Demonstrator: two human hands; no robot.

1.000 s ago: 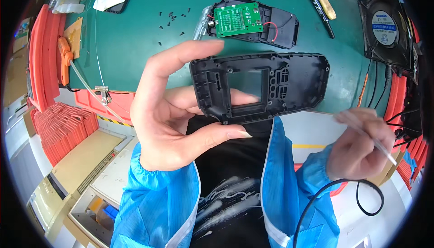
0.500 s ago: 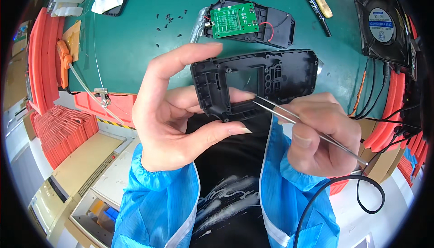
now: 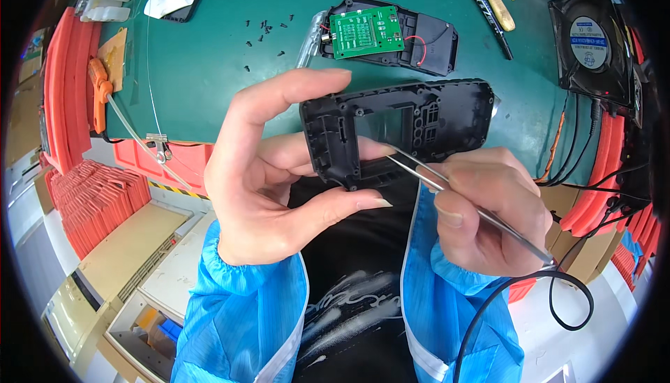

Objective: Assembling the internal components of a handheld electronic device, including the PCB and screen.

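Observation:
My left hand (image 3: 262, 166) grips a black plastic device housing (image 3: 457, 121) by its left end, thumb below and index finger above. The housing's inner side faces me, with ribs, screw posts and a rectangular window; a left fingertip shows through that window. My right hand (image 3: 492, 208) is closed round metal tweezers (image 3: 481, 212), whose slightly parted tips reach the window's lower edge beside that fingertip. Whether the tips pinch anything is too small to tell. Beyond the housing, another black housing half (image 3: 436, 41) lies on the bench, bearing a green circuit board (image 3: 363, 32) and a red wire.
Several small black screws (image 3: 265, 28) lie scattered on the green bench mat (image 3: 188, 97). A black fan (image 3: 590, 41) stands at the right, near a marker pen (image 3: 481, 9). An orange-handled tool (image 3: 100, 83) sits at the left edge. A black cable (image 3: 558, 276) loops beside my right sleeve.
The housing has shifted slightly right in my left hand. My right hand has moved a little left, and the tweezers slant more steeply, their tips still at the window.

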